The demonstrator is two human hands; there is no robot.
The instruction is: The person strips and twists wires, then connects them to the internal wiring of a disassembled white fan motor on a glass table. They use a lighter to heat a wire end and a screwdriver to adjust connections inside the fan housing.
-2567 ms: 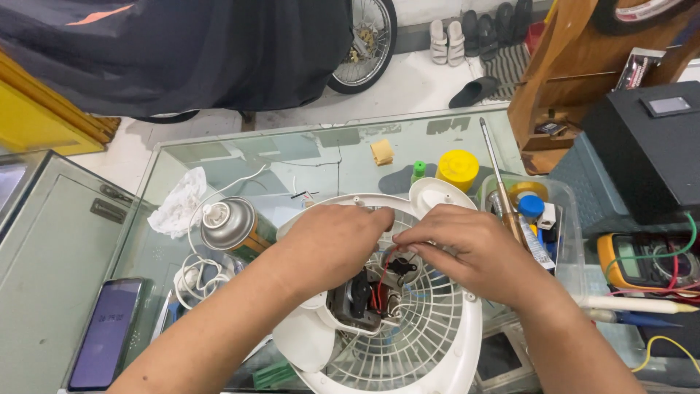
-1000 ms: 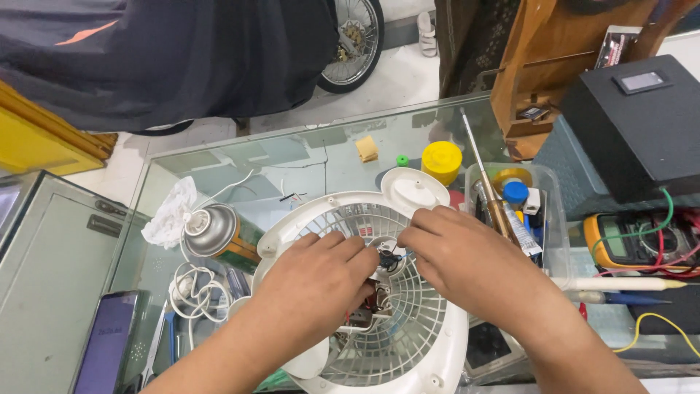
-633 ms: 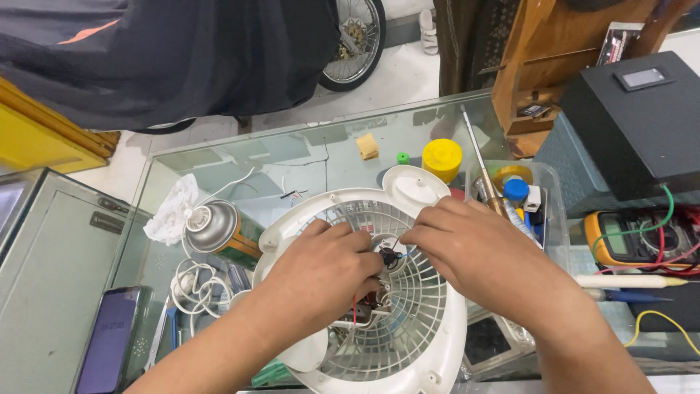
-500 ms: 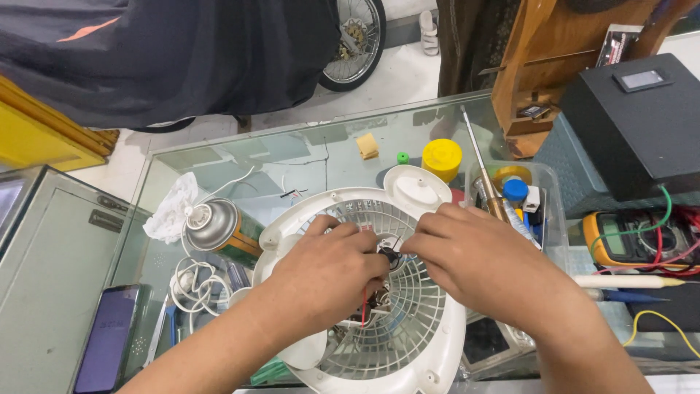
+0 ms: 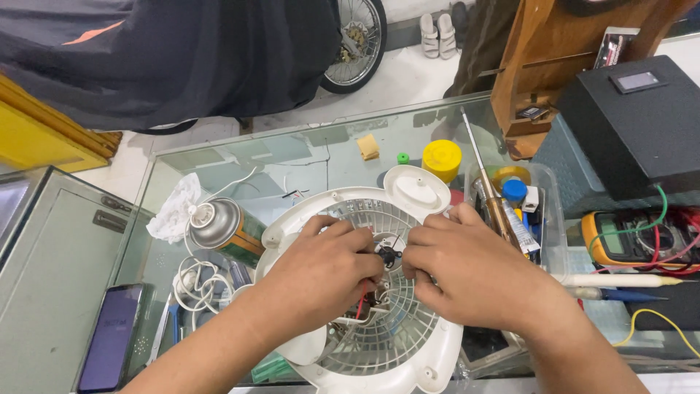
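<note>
A white round fan housing [image 5: 408,343] with a ribbed grille lies flat on the glass table [image 5: 306,157]. My left hand [image 5: 321,273] rests on its middle left, fingers curled around red and black wires [image 5: 362,300] near the centre. My right hand [image 5: 467,273] lies on the middle right, fingertips pinched close to a small black part [image 5: 388,255] at the hub. The two hands almost meet over the hub. What the fingertips grip is partly hidden.
A spray can [image 5: 222,228] and a crumpled white cloth [image 5: 173,211] lie to the left, with a coiled white cable [image 5: 195,286] and a phone [image 5: 109,337]. To the right are a clear tray [image 5: 543,219] of small items, a yellow multimeter [image 5: 634,237] and a black box [image 5: 642,120].
Both hands have stayed on the fan hub and drawn slightly closer together. The view has shifted a little, with the fan sitting lower in the picture than at first.
</note>
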